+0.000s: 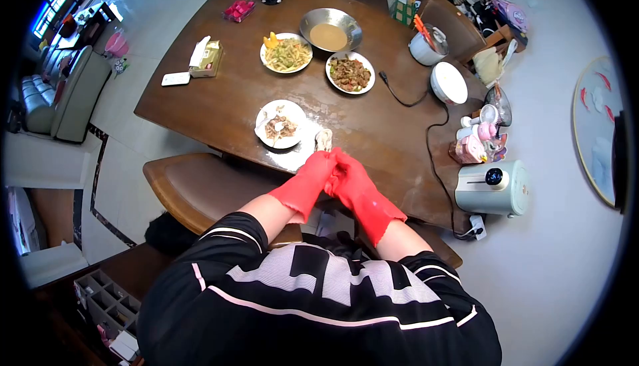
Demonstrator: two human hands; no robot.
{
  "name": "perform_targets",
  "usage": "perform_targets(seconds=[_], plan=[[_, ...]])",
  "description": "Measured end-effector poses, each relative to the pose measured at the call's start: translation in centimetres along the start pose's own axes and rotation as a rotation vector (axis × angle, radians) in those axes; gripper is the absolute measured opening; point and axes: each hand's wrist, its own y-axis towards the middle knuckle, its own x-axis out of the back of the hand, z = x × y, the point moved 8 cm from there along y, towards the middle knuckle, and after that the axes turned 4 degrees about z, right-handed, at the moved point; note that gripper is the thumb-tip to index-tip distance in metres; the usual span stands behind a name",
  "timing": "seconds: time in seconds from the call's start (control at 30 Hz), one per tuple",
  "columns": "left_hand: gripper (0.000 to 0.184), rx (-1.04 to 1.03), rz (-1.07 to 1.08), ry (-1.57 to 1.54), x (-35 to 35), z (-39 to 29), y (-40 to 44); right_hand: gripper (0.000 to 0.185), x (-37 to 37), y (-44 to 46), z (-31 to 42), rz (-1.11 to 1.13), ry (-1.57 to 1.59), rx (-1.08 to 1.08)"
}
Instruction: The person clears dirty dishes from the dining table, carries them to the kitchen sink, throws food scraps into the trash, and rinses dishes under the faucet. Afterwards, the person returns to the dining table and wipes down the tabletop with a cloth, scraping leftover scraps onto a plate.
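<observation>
Both my hands wear red rubber gloves and meet at the table's near edge. My left hand [315,171] is closed, and a bunched whitish cloth [324,140] sticks out beyond its fingertips. Pressed against it, my right hand [349,178] is closed too; whatever lies inside its fingers is hidden. Just left of the cloth, a white plate [261,123] holds food scraps and what looks like a white spoon. Whitish wet smears surround that plate on the dark wooden table [219,109].
Farther back are a plate of shredded vegetables [287,53], a meat dish [350,74] and a metal basin [309,19] of brownish liquid. A white bowl [449,83], a black cord [426,133] and a water dispenser [491,189] line the right. A chair [213,179] stands close at left.
</observation>
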Motion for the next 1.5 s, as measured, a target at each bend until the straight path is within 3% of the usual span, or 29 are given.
perform_targets(seconds=[0.23,0.37,0.47,0.57,0.7,0.73,0.77,0.83,0.87,0.9,0.97,1.0,1.07,1.1,1.2,1.27,1.3,1.37,1.43,1.47,1.5], plan=[[0.033,0.055,-0.115,-0.079,-0.9,-2.9,-4.1,0.037,0.8,-1.0,-1.1,0.126,0.114,0.021],[0.031,0.033,-0.058,-0.128,-1.4,-1.8,-3.0,0.041,0.6,-1.2,-1.5,0.131,0.147,-0.035],[0.037,-0.026,-0.038,0.109,-0.4,-3.5,-4.0,0.045,-0.1,-1.7,-1.6,0.162,0.105,-0.036],[0.044,-0.087,-0.142,0.214,1.7,-2.1,-2.4,0.05,-2.1,-1.6,-1.9,0.336,0.013,0.025],[0.047,-0.048,-0.152,0.401,1.9,-3.8,-4.2,0.06,-2.3,-3.0,-2.4,0.301,-0.171,0.008],[0.046,-0.071,-0.195,0.256,2.3,-3.5,-4.5,0.059,-1.9,-4.7,-2.0,0.241,-0.301,0.042],[0.042,-0.076,-0.08,-0.059,2.9,-0.3,-1.2,0.059,-1.4,-6.9,-1.4,0.172,-0.45,0.084],[0.038,0.02,-0.165,-0.072,5.5,-0.4,-0.4,0.053,-1.1,-10.5,0.0,-0.003,-0.578,0.138],[0.037,-0.032,-0.239,0.169,6.1,-2.4,-1.0,0.048,-1.7,-11.6,0.4,-0.068,-0.56,0.145],[0.035,-0.071,-0.136,0.132,4.7,-3.1,-0.8,0.044,-1.9,-12.1,0.6,-0.13,-0.538,0.149],[0.033,-0.15,0.061,0.058,0.6,-4.6,-0.8,0.037,-2.6,-5.2,0.7,0.124,-0.168,0.086],[0.032,-0.249,0.0,0.007,0.2,-4.8,-0.4,0.033,-2.9,-1.8,1.2,0.256,0.016,0.055],[0.032,-0.439,-0.11,-0.091,-0.4,-3.7,0.3,0.039,0.3,0.1,3.6,0.212,0.019,0.174],[0.033,-0.359,-0.069,-0.131,-0.5,-3.6,-0.1,0.042,1.3,-0.2,5.0,0.183,0.023,0.234],[0.041,-0.148,0.122,-0.317,-1.8,-5.1,-4.1,0.051,4.8,-3.6,11.0,-0.39,-0.085,0.649],[0.043,0.027,0.451,-0.504,-6.4,-6.9,-7.7,0.056,2.4,-4.3,10.0,-0.286,-0.13,0.675],[0.04,0.094,0.514,-0.53,-9.2,-6.0,-7.7,0.058,0.8,-5.2,9.5,-0.233,-0.152,0.69],[0.037,-0.045,0.501,-0.607,-9.9,-7.9,-10.6,0.058,-2.8,-6.8,7.8,-0.134,-0.19,0.486],[0.035,0.006,0.742,-1.347,-13.3,-4.1,-6.2,0.055,-2.8,-6.7,6.4,-0.12,-0.22,0.287],[0.034,0.033,0.848,-1.724,-14.2,-2.8,-4.9,0.05,-3.0,-7.5,6.2,-0.144,-0.2,0.289],[0.033,0.003,0.76,-1.862,-13.9,-2.5,-4.8,0.046,-2.6,-7.3,5.8,-0.142,-0.195,0.265]])
